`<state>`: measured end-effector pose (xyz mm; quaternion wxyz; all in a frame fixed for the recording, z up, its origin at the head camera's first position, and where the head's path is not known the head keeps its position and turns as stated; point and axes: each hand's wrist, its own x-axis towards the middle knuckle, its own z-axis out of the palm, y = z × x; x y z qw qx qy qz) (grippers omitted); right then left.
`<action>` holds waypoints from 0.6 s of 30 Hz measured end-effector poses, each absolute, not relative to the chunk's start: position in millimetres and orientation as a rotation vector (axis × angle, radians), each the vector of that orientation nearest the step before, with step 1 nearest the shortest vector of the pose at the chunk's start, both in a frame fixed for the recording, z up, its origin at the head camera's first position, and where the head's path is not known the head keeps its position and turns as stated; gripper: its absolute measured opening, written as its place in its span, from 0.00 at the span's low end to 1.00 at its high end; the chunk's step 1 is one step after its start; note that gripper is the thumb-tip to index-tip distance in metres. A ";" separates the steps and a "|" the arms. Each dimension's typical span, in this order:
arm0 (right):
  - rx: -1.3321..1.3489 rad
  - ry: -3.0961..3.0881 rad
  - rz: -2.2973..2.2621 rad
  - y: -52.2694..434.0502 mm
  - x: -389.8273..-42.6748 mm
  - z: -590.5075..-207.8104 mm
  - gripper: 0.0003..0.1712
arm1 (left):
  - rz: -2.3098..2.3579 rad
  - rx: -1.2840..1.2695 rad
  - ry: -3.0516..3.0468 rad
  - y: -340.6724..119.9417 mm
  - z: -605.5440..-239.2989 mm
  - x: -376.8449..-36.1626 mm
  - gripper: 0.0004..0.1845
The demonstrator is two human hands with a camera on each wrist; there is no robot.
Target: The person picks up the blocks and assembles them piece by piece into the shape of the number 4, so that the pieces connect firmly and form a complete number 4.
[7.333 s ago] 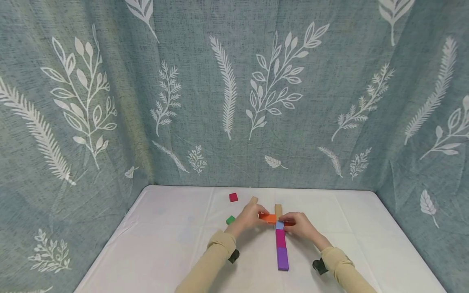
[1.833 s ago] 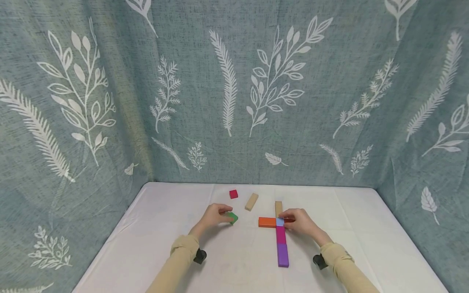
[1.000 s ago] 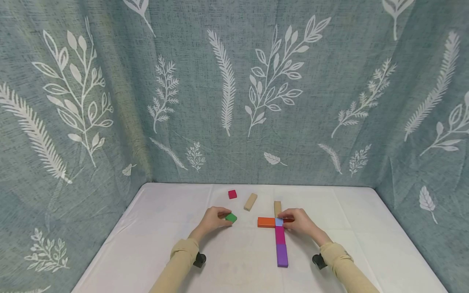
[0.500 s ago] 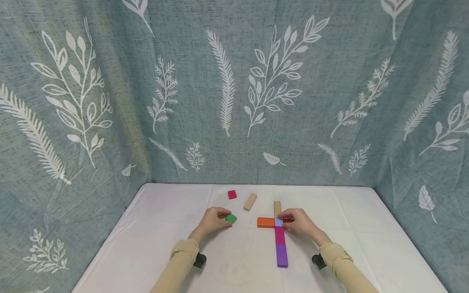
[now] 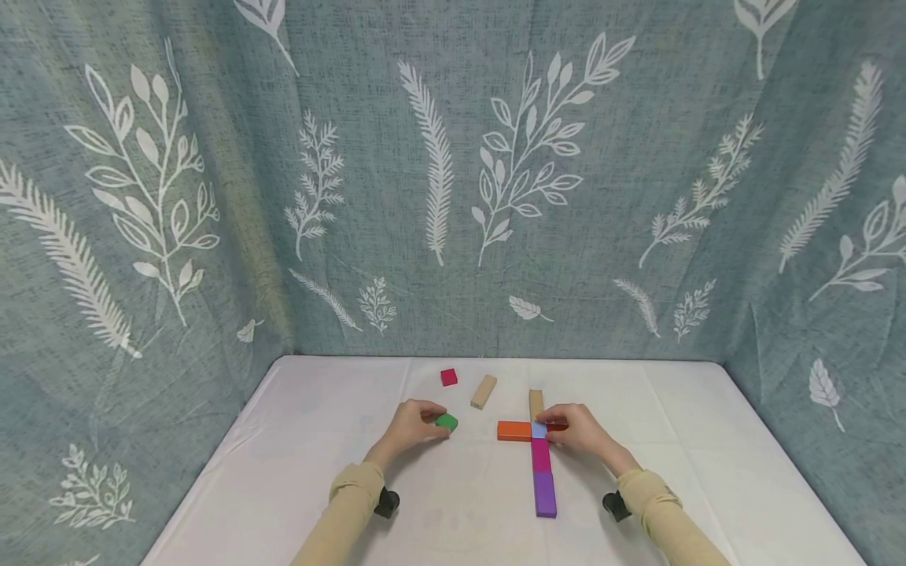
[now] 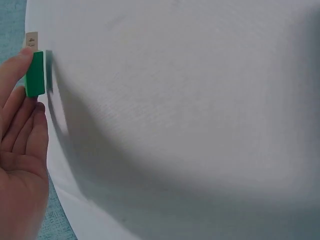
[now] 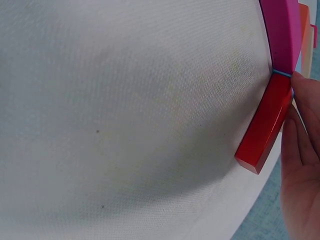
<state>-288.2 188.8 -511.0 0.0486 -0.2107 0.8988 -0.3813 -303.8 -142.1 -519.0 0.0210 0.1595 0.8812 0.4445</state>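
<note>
My left hand pinches a green block between thumb and fingers, left of the row of blocks. The left wrist view shows the green block upright under the thumb. My right hand straddles a red block, thumb on its near side and fingers on its far side, fingertips at a light blue block. Those blocks form a cross: an orange block to the left, a beige block beyond, then magenta and purple blocks nearer me. The hand partly hides the red block.
A small red cube and a loose, slanted beige block lie near the back of the white-covered table. A patterned curtain encloses the back and sides. Black wrist cameras sit under both sleeves.
My left hand has let go of the orange block, moved left and taken hold of the green block. The orange block now lies straight against the light blue one. My right hand stays put.
</note>
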 end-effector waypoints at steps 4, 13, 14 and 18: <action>-0.666 2.740 -1.158 189.8 -288.8 -510.8 0.16 | 1.397 0.465 2.745 -141.6 -514.5 -307.5 0.19; -0.650 2.727 -1.160 190.3 -289.6 -510.2 0.17 | 1.516 0.393 2.682 -137.0 -490.9 -313.5 0.19; -0.650 2.727 -1.160 190.2 -289.8 -510.2 0.16 | 1.515 0.390 2.690 -136.5 -488.5 -314.1 0.19; -0.654 2.731 -1.157 190.0 -289.9 -510.8 0.16 | 1.519 0.371 2.691 -134.8 -479.0 -317.5 0.18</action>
